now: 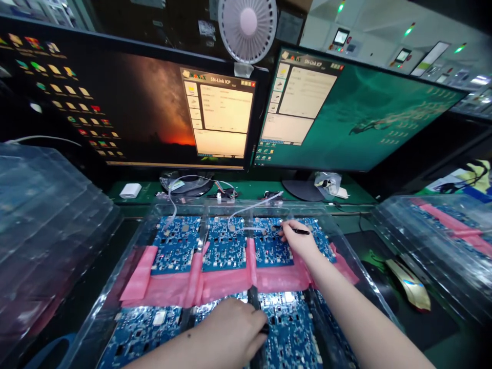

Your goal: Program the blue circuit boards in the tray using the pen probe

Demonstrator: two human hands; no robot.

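Several blue circuit boards (225,251) lie in a clear plastic tray (134,236), with pink wrapping strips (226,284) running between the rows. In my right hand (302,241) is a slim black pen (300,231), its tip pointing left over a board in the back row. My left hand (230,330) hangs above the front row, fingers closed around a small black object (265,328) that looks like a pen cap; most of it is hidden. A white cable (234,212) curls over the back-row boards.
Two monitors (154,113) stand behind the tray, with a small round fan (248,25) above. Stacked clear trays (49,215) rise at the left, and another clear tray (415,225) stands at the right. A gold mouse (409,284) rests on a dark pad.
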